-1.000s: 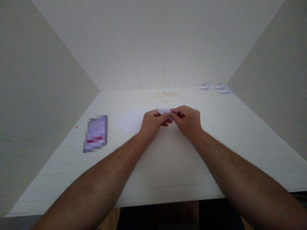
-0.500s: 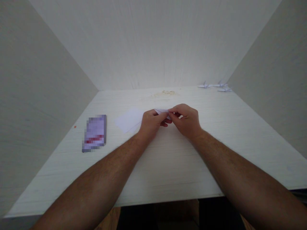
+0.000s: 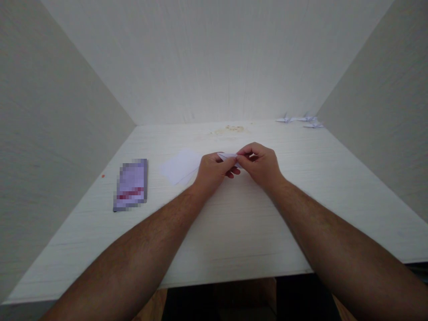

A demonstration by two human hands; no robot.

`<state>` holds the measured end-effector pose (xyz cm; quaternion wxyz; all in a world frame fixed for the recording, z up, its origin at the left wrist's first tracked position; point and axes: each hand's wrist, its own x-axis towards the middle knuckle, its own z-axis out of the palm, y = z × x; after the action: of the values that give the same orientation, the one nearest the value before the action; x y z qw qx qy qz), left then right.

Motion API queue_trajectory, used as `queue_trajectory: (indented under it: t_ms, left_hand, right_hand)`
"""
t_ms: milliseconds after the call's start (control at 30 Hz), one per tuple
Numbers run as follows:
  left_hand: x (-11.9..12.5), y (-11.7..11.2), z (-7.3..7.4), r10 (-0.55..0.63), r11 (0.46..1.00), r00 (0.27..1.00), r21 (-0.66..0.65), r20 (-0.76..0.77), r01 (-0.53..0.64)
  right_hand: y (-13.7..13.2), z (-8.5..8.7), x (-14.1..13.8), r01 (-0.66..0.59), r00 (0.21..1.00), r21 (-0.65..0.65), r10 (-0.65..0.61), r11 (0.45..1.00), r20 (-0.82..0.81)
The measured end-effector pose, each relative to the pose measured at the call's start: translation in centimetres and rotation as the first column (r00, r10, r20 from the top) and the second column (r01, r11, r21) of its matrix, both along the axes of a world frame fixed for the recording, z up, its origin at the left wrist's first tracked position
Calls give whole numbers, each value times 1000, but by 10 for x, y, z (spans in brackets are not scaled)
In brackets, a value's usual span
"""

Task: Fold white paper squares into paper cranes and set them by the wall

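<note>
A small folded piece of white paper [image 3: 226, 156] is held above the table between both hands, its pointed end toward the left. My left hand [image 3: 215, 170] is closed on it, thumb on top and fingers beneath. My right hand [image 3: 262, 162] pinches the paper's right end between thumb and index finger. Much of the folded paper is hidden by the fingers. Beside my left wrist lie flat white paper sheets [image 3: 182, 165], partly covered by that hand.
A blurred-out purple phone-like object [image 3: 132, 183] lies on the left of the white table [image 3: 240, 240]. Several folded paper figures [image 3: 309, 120] sit in the far right corner. Pale crumbs or stains [image 3: 234, 129] mark the table near the back wall. Walls enclose three sides.
Both hands stay almost in place with small finger movements on the folded paper. Slightly more of its pointed left part shows now. The view has shifted a little.
</note>
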<state>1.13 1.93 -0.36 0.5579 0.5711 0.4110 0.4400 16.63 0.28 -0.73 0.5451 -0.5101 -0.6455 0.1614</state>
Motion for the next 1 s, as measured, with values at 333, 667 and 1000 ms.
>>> queue_trajectory:
  t_ms: [333,667,1000]
  left_hand:
    - [2,-3,6,-32,997,998,-71,46,35]
    - [2,0,7,-46,979,988,-188,149,74]
    - [2,-2,9,-46,972,974,-216,220,94]
  right_hand:
    - [-3,3,-1,18,993,74,-27,997,115]
    - [-1,0,2,-94,979,223,49,970,200]
    - [-3,0,0,-119,988,215,94,969,121]
